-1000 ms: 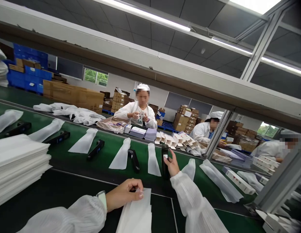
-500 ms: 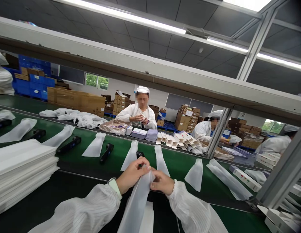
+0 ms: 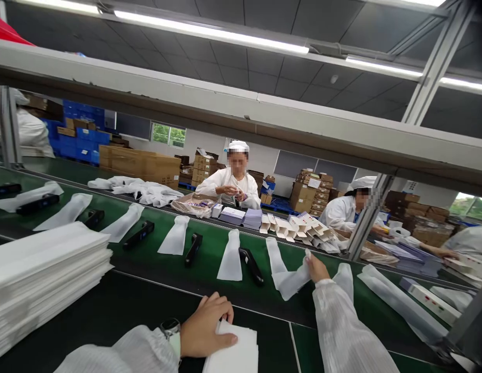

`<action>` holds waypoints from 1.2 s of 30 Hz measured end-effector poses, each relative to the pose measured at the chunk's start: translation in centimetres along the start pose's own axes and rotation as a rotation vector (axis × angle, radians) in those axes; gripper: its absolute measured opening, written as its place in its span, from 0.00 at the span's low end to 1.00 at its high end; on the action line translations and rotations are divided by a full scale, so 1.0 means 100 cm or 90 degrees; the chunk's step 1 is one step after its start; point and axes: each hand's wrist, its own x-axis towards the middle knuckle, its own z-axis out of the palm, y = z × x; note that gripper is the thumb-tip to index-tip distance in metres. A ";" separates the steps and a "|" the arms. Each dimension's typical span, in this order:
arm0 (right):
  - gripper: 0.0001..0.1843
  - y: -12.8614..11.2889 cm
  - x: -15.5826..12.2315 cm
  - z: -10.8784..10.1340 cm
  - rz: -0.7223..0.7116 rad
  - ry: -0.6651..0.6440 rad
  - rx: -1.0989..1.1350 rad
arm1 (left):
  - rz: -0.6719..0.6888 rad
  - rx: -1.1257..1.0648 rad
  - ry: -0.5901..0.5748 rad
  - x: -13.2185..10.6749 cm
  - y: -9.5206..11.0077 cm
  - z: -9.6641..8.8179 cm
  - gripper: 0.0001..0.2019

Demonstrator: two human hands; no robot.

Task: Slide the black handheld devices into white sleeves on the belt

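My right hand (image 3: 316,268) reaches out over the green conveyor belt (image 3: 163,264) and pinches the top of a filled white pouch (image 3: 291,280) that lies slanted on the belt. My left hand (image 3: 207,331) rests curled on a small stack of flat white pouches (image 3: 235,355) on the near dark bench, its fingertips pressed on the top sheet. To the left of the right hand, black handheld devices (image 3: 251,265) lie on the belt, each beside an empty white pouch (image 3: 231,248).
A tall stack of white pouches (image 3: 42,277) sits at my left. Across the belt a person in white (image 3: 233,184) works at stacks of cards and folded cartons (image 3: 295,226); another sits farther right (image 3: 348,210). A metal post (image 3: 367,220) stands at the right.
Both hands held a pouch up at the bench edge. The right hand has since carried it out and laid it on the belt; the left hand has dropped back onto the pouch stack.
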 end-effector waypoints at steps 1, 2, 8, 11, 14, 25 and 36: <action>0.15 -0.002 -0.006 0.003 0.006 -0.001 -0.026 | -0.007 -0.009 0.007 0.001 0.000 0.000 0.07; 0.14 -0.007 -0.012 0.006 0.007 -0.010 -0.050 | -0.011 -0.020 0.011 0.003 0.000 -0.001 0.06; 0.16 -0.087 -0.084 0.030 -0.094 -0.465 0.226 | -0.001 -0.060 0.042 0.007 -0.007 0.000 0.06; 0.14 -0.115 -0.124 0.038 -0.114 -0.569 0.296 | 0.001 -0.097 0.051 0.006 -0.007 0.000 0.07; 0.06 -0.121 -0.135 0.036 -0.107 -0.523 0.302 | 0.045 -0.164 0.057 0.008 -0.003 -0.006 0.13; 0.10 -0.106 -0.082 0.022 -0.157 -0.714 0.355 | 0.225 -0.157 -0.043 0.022 0.018 -0.028 0.14; 0.33 -0.066 -0.031 0.048 0.155 -0.281 0.164 | 0.168 -0.142 0.021 0.023 0.014 -0.018 0.12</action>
